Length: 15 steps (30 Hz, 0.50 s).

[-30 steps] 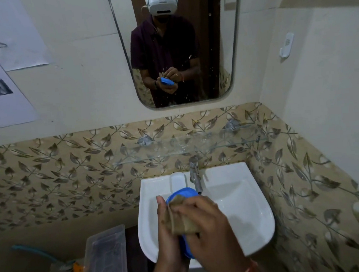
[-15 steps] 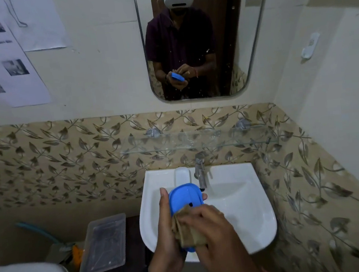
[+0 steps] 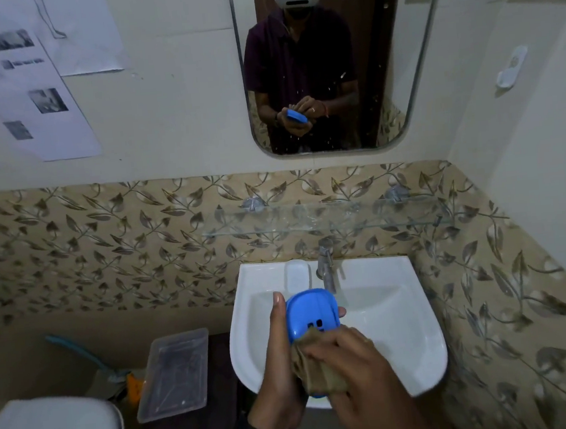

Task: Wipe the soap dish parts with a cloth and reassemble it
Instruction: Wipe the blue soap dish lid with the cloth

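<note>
Left hand (image 3: 281,361) was clamped round the blue soap dish part (image 3: 311,314), long axis pointing away over the sink (image 3: 402,306). Right hand (image 3: 357,379) pinched the cloth (image 3: 314,369) against its near end, so the unwiped stretch lay farther out.

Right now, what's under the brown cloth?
The lower part of the blue soap dish piece sits under the brown cloth, which the right hand presses on. The left hand grips the piece. The covered surface can't be seen.
</note>
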### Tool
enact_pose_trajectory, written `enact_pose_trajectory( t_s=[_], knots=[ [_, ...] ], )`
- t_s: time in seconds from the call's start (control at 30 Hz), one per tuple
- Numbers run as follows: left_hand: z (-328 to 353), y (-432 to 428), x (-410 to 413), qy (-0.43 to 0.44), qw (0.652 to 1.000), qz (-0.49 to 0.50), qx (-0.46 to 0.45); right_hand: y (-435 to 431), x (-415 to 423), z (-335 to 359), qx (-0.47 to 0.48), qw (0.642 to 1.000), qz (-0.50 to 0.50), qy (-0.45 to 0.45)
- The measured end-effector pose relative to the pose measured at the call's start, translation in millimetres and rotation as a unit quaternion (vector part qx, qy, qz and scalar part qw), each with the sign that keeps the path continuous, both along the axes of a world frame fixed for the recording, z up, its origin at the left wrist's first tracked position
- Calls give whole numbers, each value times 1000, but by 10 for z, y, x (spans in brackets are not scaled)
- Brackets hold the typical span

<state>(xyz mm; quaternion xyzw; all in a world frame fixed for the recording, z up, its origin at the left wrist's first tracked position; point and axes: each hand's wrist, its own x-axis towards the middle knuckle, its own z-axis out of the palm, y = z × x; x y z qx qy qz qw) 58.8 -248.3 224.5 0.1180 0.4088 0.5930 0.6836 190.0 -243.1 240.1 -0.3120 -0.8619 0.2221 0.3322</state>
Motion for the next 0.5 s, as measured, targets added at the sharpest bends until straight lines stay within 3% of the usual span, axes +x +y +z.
enact_pose_trajectory(
  t_s=[0.23, 0.3, 0.4, 0.5],
  knots=[
    [21, -50, 106, 36, 999, 34, -8, 299, -11, 118, 5, 990, -132, 51],
    [50, -36, 96, 21, 999, 44, -4, 243, -101, 182, 8, 995, -91, 52],
    [76, -42, -8, 20, 999, 41, 0, 14, -103, 71, 11, 1000, 8, -20],
    [74, -53, -105, 47, 998, 41, 10, -27, 91, -58, -2, 999, 29, -41]
  ],
)
